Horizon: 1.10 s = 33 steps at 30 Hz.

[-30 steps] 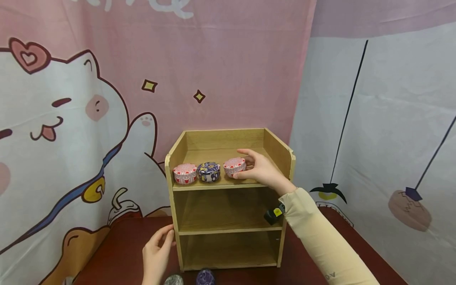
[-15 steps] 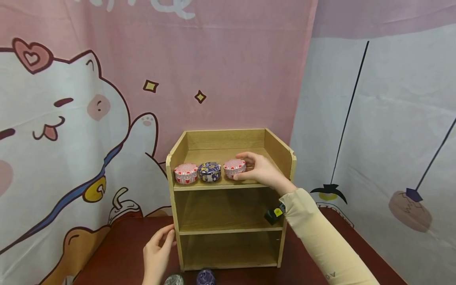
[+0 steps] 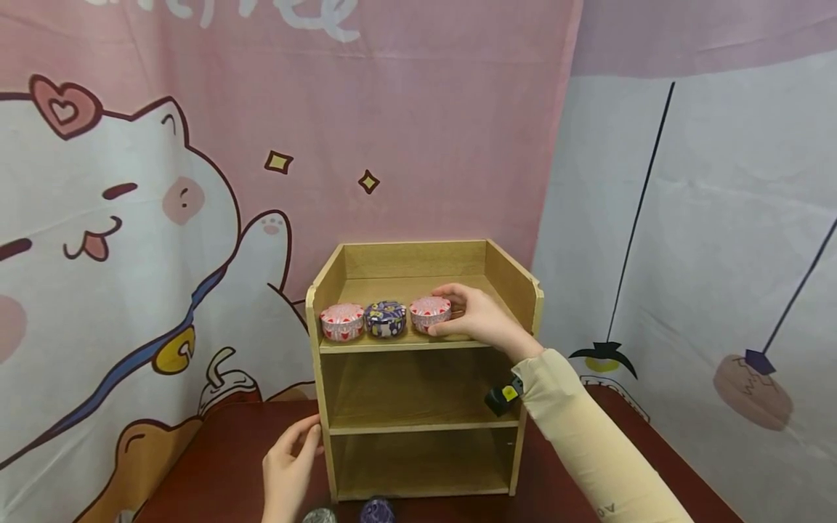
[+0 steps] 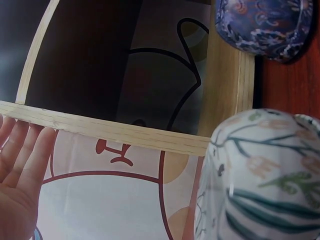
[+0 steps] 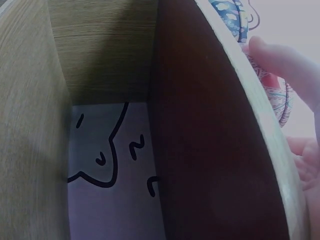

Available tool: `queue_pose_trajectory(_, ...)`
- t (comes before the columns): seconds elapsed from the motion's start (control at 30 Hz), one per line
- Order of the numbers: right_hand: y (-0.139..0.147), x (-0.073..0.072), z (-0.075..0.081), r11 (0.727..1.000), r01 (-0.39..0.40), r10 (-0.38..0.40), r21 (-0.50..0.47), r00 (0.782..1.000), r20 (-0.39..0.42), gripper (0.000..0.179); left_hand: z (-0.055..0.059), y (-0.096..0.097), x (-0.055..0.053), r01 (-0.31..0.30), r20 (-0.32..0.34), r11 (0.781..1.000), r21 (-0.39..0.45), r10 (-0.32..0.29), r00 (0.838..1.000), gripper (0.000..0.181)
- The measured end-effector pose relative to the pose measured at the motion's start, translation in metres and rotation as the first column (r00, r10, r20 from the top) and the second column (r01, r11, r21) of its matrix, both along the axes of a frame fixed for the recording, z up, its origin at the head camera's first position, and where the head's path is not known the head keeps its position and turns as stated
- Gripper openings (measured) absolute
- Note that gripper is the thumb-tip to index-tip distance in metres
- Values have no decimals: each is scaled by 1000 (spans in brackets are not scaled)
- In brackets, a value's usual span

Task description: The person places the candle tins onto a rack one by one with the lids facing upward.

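Note:
My right hand [image 3: 480,316] holds a round pink tin [image 3: 429,312] with red marks at the front of the top shelf, thumb on its near side and fingers behind it. To its left stand a dark blue patterned tin [image 3: 386,319] and another pink tin [image 3: 342,322]. In the right wrist view the held tin [image 5: 277,102] shows partly past the shelf board. My left hand [image 3: 288,461] is at the left side of the wooden shelf unit [image 3: 418,428]; in the left wrist view its extended fingertips [image 4: 44,140] touch the unit's edge.
On the dark red table [image 3: 216,450], in front of the unit, are a purple tin [image 3: 377,511] and a white tin with green leaves [image 4: 270,170]. Raised boards border the top shelf at its back and sides. A printed cloth [image 3: 445,145] hangs behind.
The fingers of my right hand have come down slightly around the pink tin, which sits a little closer to the blue one. The left hand stays at the unit's side. The head view tilts slightly.

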State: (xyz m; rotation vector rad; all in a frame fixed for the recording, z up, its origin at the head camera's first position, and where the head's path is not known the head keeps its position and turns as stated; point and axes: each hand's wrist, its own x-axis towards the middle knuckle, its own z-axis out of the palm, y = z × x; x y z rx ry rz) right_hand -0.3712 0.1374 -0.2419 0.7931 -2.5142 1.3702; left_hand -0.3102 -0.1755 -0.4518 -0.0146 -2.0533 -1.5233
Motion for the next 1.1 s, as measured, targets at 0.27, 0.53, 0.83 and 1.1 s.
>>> queue_pose_trajectory(0.27,0,0,0,1000,-15,15,1,1000,-1,66,0,0,0,3,-2,1000,7,-3,1000,18)
queue_pose_trajectory(0.53,0,1,0,1000,-26,26,-2,1000,11,66,-1,1,-2,-1,-28,1000,20,1,1000,16)
queue_pose_trajectory(0.83,0,0,-2,999,-42,42,-1,999,25,67,-1,1,-1,-8,-24,1000,4,8,1000,16)
queue_pose_trajectory(1.1,0,2,0,999,-45,44,22,998,39,68,-1,0,-1,2,-26,1000,18,-1,1000,16)
